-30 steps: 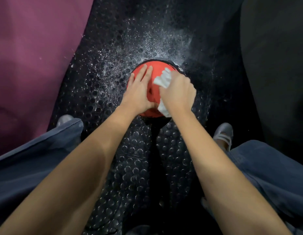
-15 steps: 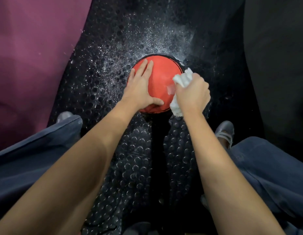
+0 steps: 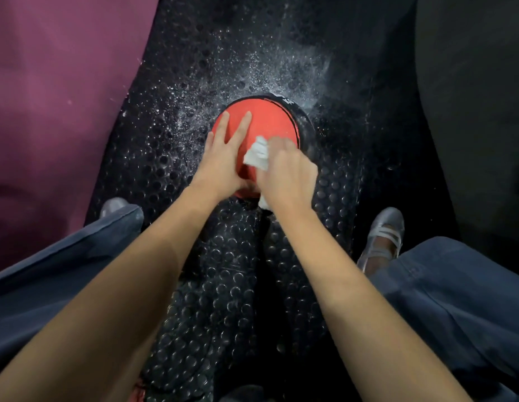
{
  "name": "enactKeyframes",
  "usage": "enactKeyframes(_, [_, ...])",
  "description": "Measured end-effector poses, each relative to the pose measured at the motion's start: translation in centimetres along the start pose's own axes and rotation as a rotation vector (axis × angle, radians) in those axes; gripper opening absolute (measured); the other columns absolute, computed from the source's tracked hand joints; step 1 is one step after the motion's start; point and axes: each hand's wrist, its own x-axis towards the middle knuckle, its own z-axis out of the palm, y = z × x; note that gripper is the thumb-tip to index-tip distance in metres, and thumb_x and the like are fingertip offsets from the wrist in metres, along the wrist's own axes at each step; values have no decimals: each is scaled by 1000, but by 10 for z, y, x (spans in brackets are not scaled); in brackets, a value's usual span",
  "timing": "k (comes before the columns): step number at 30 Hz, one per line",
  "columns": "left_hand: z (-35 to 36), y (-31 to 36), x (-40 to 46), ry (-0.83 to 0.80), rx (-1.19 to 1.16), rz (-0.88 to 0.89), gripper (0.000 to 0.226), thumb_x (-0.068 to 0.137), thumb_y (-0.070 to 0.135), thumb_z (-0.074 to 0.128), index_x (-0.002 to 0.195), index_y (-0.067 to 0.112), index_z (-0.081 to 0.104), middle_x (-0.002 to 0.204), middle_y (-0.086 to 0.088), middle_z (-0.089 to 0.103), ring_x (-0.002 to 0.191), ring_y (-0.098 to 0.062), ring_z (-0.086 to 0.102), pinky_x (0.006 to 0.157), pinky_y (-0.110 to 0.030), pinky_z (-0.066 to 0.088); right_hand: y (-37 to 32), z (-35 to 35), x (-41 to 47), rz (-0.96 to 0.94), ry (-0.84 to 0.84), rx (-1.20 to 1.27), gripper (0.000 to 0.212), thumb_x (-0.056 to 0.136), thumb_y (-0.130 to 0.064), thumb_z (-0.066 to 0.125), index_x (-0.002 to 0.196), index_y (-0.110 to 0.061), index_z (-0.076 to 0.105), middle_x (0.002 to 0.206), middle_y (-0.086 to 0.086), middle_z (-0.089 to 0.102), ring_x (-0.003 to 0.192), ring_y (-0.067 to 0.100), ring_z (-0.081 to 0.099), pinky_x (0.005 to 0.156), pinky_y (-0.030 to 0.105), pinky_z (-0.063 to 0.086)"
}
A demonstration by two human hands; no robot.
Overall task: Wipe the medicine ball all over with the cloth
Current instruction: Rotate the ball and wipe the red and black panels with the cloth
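Two hands work the ball on the mat: left hand flat steadying, right hand clutching the cloth; press firmly, then roll it, since its far black side looks unwiped.

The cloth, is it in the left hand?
No, the right hand grips the white cloth; the left hand rests flat on the medicine ball.

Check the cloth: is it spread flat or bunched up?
Bunched up. The white cloth shows as a crumpled wad sticking out from the curled fingers of the right hand, pressed against the red medicine ball.
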Motion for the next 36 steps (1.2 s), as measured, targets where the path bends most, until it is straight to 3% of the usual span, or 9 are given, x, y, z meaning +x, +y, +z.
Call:
enactKeyframes(4, [2, -1, 0, 18, -12, -42, 136, 57, 32, 91, 153, 40, -5, 162, -4, -15, 148, -37, 1, 119, -55, 14, 22, -3, 17, 319, -37, 66, 22, 89, -28, 56, 100, -10, 60, 100, 9, 65, 91, 32, 62, 68, 35, 41])
enactKeyframes(9, [0, -1, 2, 32, -22, -44, 130, 64, 22, 89, 153, 38, -4, 162, -5, -14, 148, -39, 3, 118, -55, 16, -3, 2, 2, 121, -56, 112, 16, 88, -22, 57, 98, -10, 61, 97, 9, 65, 86, 33, 63, 65, 37, 42])
enactKeyframes(13, [3, 3, 1, 32, -11, -38, 134, 60, 32, 90, 154, 38, -5, 162, -5, -16, 148, -39, 1, 119, -54, 13, 17, -1, 19, 313, 26, 139, 18, 87, -27, 57, 92, -10, 60, 91, 8, 66, 83, 33, 63, 64, 34, 39])
enactKeyframes(18, [2, 1, -2, 40, -33, -35, 131, 62, 26, 90, 154, 38, -4, 162, -4, -15, 148, -38, 0, 118, -56, 16, 6, 4, 0, 152, -31, 120, 16, 88, -24, 56, 93, -10, 61, 93, 8, 65, 81, 31, 63, 63, 36, 43])
enactKeyframes(22, [6, -4, -7, 53, -29, -40, 136, 57, 32, 92, 153, 40, -5, 162, -3, -15, 148, -36, 1, 118, -56, 15, 29, -2, 12, 337, 40, 153, 20, 88, -28, 56, 92, -9, 61, 91, 9, 66, 84, 32, 61, 62, 31, 32])
enactKeyframes(27, [3, -2, -2, 38, -13, -25, 132, 61, 28, 90, 153, 39, -4, 162, -5, -14, 148, -39, 2, 117, -58, 16, 8, 13, -20, 96, 22, 187, 14, 84, -20, 62, 86, -6, 63, 81, 11, 65, 67, 35, 63, 54, 41, 49])
enactKeyframes(36, [-3, -3, 3, -16, -1, 3, 134, 58, 31, 90, 152, 43, -4, 161, -1, -18, 148, -36, -4, 118, -57, 13, 38, -10, 22, 411, 30, 330, 19, 84, -30, 62, 89, -13, 58, 89, 6, 64, 86, 28, 60, 65, 30, 37])
